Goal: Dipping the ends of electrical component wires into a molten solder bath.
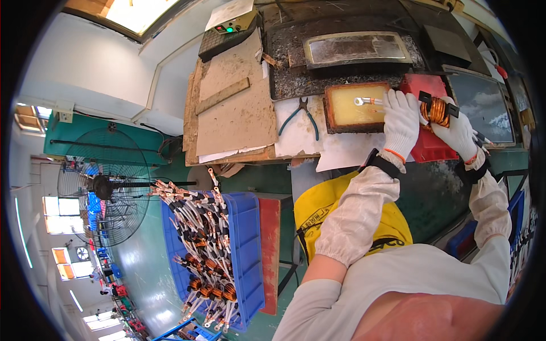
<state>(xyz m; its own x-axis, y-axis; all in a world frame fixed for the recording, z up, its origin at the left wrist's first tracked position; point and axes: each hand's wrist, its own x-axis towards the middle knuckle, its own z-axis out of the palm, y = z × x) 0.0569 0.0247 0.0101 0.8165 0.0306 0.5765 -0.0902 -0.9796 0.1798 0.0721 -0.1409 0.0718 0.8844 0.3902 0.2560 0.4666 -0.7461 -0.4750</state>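
Scuffed worktop [227,108] spreads before me, blue-handled pliers [300,118] lying left of my grip. My left hand [400,121] closes around cable leads [373,102], their metal ends [359,102] poking out leftward above a yellow-filled pan [355,129]. My right hand [459,137] clasps the copper coil [437,111], just right of my left, over a red bin [427,149].

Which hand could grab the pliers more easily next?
Probably the left hand: it's nearer the pliers, with the tray between. The right hand is farther away, at the copper coil. The left would have to release its wires first.
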